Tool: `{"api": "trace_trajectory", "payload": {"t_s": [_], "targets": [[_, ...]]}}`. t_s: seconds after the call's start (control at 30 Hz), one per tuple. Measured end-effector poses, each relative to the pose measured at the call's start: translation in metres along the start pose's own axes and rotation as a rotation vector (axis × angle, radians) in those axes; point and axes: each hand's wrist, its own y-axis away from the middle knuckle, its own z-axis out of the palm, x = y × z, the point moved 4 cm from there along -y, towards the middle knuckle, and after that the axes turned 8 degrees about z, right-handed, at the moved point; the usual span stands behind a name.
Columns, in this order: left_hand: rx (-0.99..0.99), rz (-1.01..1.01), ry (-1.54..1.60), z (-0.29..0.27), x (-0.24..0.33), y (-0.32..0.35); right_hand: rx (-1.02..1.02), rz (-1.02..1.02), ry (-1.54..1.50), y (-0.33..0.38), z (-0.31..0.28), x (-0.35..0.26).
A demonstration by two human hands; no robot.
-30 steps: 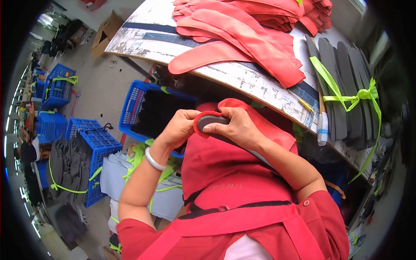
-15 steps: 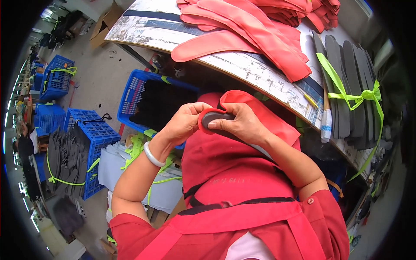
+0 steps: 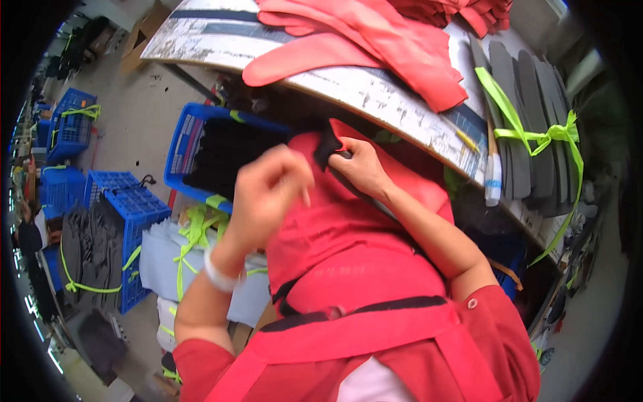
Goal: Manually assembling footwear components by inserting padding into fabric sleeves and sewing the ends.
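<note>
- Find the red-and-black fabric piece point(image 3: 327, 149) over the red apron point(image 3: 355, 258), just in front of the table edge, with the dark flap standing out to the left of the grip.
- Hold it firmly in the right hand point(image 3: 355, 166), closed on the piece with bent fingers; better not to squeeze too strongly, in order to avoid creases.
- Notice the left hand point(image 3: 271, 194) apart from the piece, blurred, with fingers bent; cannot tell if open, or if pinching something small.
- With this left hand, better to support the free edge and to smooth the layers gently, without stretching.
- Mind the tabletop point(image 3: 355, 87), with loose red strips point(image 3: 375, 37) near its edge.
- Avoid touching also the grey strips point(image 3: 528, 94) tied with green band point(image 3: 562, 132), on the right.
- Note, on the left, the blue crate point(image 3: 264, 122) with black pieces point(image 3: 228, 151).
</note>
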Motion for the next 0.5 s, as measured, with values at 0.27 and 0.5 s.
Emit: {"api": "trace_trajectory", "payload": {"t_s": [0.27,0.5], "targets": [[0.093,-0.005,-0.252,-0.013,-0.086,-0.014,-0.081,0.057,0.053,0.022,0.023,-0.029],[0.126,0.188,-0.403,0.01,-0.092,-0.02,0.151,-0.093,0.507,-0.012,0.01,-0.023]]}}
